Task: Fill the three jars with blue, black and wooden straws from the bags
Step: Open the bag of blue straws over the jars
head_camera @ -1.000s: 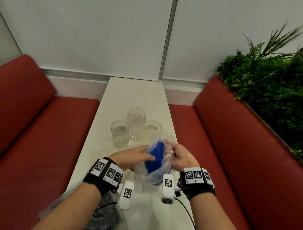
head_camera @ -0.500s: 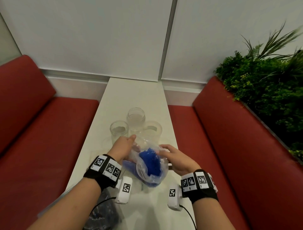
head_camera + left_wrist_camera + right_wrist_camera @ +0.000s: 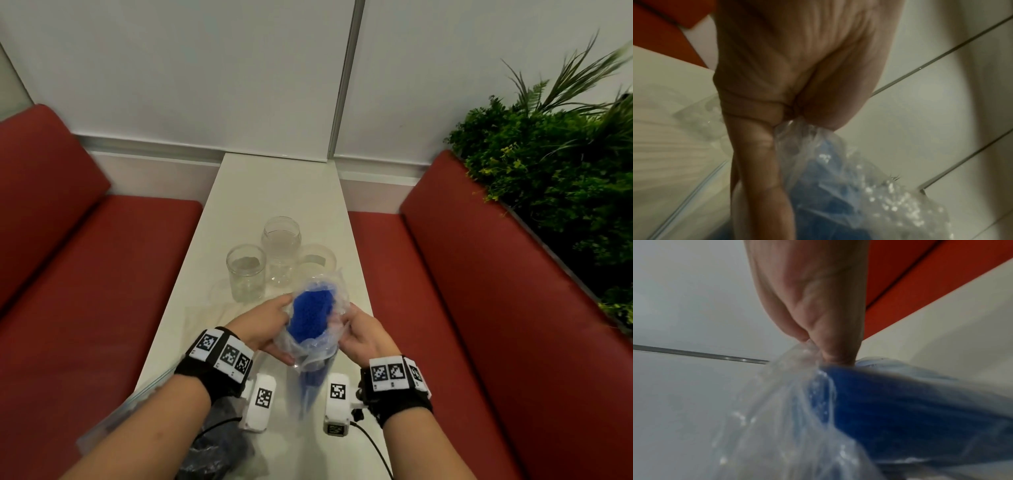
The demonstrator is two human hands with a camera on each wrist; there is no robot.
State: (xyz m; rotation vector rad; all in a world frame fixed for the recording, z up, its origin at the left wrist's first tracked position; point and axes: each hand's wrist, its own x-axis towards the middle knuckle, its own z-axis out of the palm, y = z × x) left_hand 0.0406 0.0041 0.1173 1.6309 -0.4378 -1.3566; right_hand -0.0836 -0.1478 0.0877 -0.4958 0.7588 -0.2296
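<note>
A clear plastic bag (image 3: 334, 339) holding a bundle of blue straws (image 3: 310, 317) stands upright between my hands over the white table (image 3: 274, 192). My left hand (image 3: 265, 325) grips the bag's left side, my right hand (image 3: 359, 334) pinches its right rim. In the left wrist view the fingers (image 3: 760, 146) clamp crumpled bag film (image 3: 838, 170). In the right wrist view thumb and finger pinch the film (image 3: 797, 356) beside the blue straws (image 3: 910, 402). Three empty glass jars stand just beyond: left (image 3: 246, 272), middle (image 3: 281, 250), right (image 3: 317, 263).
A bag with dark contents (image 3: 219, 442) lies at the table's near left edge under my left forearm. Red benches (image 3: 85, 274) flank the narrow table on both sides. Green plants (image 3: 548, 171) stand behind the right bench.
The bag has been raised upright and its mouth spread, so the blue straw ends show. My left hand moved from near the left jar back onto the bag's side.
</note>
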